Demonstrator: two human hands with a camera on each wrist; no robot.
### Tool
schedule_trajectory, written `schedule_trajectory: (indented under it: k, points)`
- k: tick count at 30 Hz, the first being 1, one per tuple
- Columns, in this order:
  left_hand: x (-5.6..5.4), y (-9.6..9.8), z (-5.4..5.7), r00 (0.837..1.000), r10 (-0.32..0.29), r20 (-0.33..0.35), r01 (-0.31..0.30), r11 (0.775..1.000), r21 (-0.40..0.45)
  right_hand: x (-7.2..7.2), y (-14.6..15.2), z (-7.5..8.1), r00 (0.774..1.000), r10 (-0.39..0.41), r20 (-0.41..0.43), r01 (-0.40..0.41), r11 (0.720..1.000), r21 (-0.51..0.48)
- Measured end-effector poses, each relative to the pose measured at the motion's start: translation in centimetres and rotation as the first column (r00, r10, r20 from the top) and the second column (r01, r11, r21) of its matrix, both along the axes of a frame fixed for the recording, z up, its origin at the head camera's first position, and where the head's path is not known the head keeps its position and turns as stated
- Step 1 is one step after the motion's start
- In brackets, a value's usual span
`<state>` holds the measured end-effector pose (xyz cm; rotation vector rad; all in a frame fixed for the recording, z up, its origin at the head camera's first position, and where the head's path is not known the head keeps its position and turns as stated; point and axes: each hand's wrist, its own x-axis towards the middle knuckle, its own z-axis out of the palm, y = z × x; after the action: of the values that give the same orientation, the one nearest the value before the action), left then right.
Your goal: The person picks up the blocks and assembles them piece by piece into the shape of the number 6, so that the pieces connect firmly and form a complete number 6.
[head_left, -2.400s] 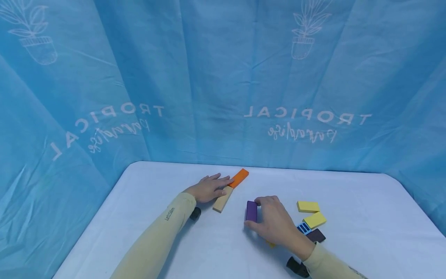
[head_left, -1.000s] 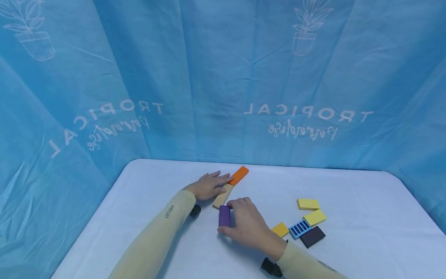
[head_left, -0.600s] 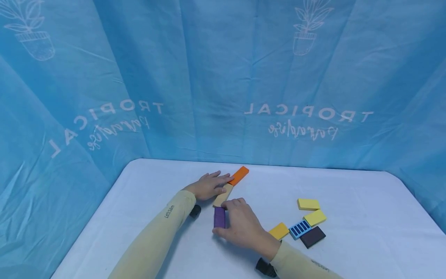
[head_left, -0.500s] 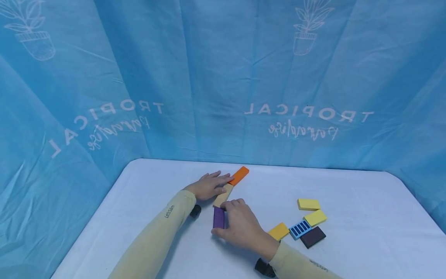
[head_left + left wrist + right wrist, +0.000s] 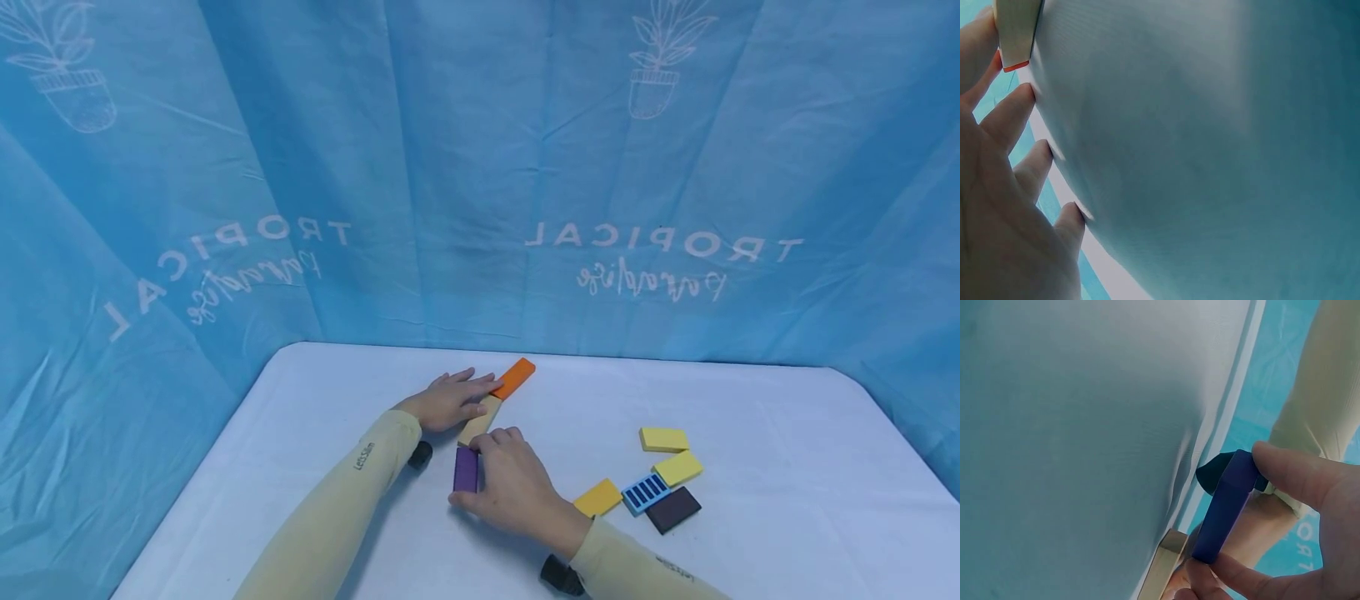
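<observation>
My left hand (image 5: 442,406) rests with spread, straight fingers over a plain wood block (image 5: 476,427) and an orange block (image 5: 517,377), which lie end to end on a slant. In the left wrist view the wood block (image 5: 1017,28) shows beside that hand (image 5: 1016,194). A purple block (image 5: 466,471) is pinched at its two ends by the thumb and fingers of my right hand (image 5: 517,485), close to the near end of the wood block. From the right wrist, the purple block (image 5: 1225,506) appears between thumb and fingertips, apart from the wood block (image 5: 1161,565).
Right of my right hand lie an amber block (image 5: 599,497), a light-blue block with dark bars (image 5: 645,493), a dark brown block (image 5: 673,510) and two yellow blocks, one nearer (image 5: 678,468) and one farther (image 5: 663,439). A blue curtain (image 5: 480,167) hangs behind the white table (image 5: 780,467).
The right hand has carried the purple block leftward to the near end of the wood block, slowing to a small leftward shift. The amber block has come into view. My left hand has stayed in place.
</observation>
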<state>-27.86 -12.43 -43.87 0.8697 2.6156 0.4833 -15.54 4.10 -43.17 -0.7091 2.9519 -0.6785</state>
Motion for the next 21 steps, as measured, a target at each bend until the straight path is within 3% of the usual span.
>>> schedule_trajectory:
  k: [21]
  points:
    - [0.06,0.05,-0.12,1.0,0.0,0.01,0.0,1.0,0.015,-0.53,-0.45,-0.48,1.0,-0.009,-0.008,0.01,1.0,0.017]
